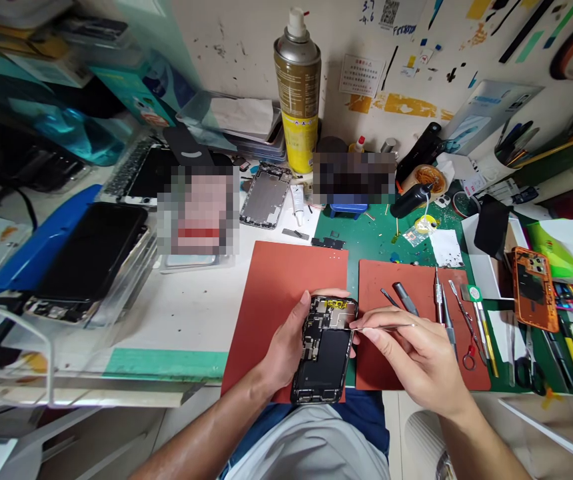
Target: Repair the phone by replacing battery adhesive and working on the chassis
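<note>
An opened smartphone (333, 363), its circuit board and black battery exposed, is tilted up near the front edge of a red-brown mat (286, 280). My left hand (286, 340) grips it along the left side, with fingers passing behind its top. My right hand (411, 353) pinches a thin metal tool (391, 327), whose tip reaches the phone's upper right edge. Some right-hand fingertips are close to that edge. Yellow tape or a yellow part shows at the top of the phone.
A second red-brown mat (376, 287) bears tweezers and thin tools on the right. Behind stand a spray can (297, 93) and a grey phone housing (265, 197). A black phone (94, 250) lies at left, an orange phone shell (534, 288) at right.
</note>
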`<state>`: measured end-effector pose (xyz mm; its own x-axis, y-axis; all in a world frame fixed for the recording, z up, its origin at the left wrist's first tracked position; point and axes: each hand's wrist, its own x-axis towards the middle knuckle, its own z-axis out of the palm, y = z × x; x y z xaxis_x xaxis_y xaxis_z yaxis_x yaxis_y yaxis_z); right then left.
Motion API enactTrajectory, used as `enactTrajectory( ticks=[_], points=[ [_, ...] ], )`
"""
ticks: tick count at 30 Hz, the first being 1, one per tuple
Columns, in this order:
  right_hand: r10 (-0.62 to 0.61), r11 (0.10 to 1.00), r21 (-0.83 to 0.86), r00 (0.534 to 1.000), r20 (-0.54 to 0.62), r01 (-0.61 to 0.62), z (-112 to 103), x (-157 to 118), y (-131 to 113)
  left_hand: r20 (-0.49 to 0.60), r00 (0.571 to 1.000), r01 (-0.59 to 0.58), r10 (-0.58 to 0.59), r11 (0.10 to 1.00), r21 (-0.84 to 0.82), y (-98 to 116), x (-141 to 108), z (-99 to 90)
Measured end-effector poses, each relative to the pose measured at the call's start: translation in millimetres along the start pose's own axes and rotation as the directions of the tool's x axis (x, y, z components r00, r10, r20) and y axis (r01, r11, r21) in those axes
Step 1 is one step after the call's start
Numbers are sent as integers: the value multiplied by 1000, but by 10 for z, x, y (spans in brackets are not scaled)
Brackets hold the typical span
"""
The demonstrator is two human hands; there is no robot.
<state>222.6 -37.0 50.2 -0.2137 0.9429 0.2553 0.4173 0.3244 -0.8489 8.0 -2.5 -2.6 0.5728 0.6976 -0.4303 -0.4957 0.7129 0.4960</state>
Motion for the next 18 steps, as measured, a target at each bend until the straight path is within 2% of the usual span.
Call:
enactTrajectory(
  ticks=[2, 3, 5, 7, 9, 11, 13, 18],
  points=[
    [-72, 997, -16, 997, -39, 72, 24, -67, -34, 14, 1000, -15, 16, 999, -37, 19, 5, 8],
    [-92, 996, -2, 991, -94, 92, 56, -113, -57, 18, 999, -26, 27, 998, -58, 30, 8, 10],
    [-49, 996, 62, 956, -289, 70, 174, -223, -103, 20, 999, -29, 31, 994, -102, 51, 17, 6],
    [79, 993, 113, 862, -501, -25, 358, -334, -138, 20, 1000, -9, 12, 990, -139, 65, 27, -8],
    [197, 980, 125, 752, -629, -152, 568, -418, -152, 5, 1000, -4, 5, 988, -155, 70, 33, -23],
    [255, 964, 128, 677, -691, -232, 755, -456, -148, -22, 1000, -22, 19, 988, -153, 67, 36, -31],
    [268, 959, 137, 636, -724, -248, 885, -444, -137, -42, 999, -40, 34, 987, -155, 62, 34, -26],
    [145, 977, 15, 614, -776, -212, 975, -300, -142, -55, 997, -67, 59, 986, -153, 56, 26, 2]
  ],
)
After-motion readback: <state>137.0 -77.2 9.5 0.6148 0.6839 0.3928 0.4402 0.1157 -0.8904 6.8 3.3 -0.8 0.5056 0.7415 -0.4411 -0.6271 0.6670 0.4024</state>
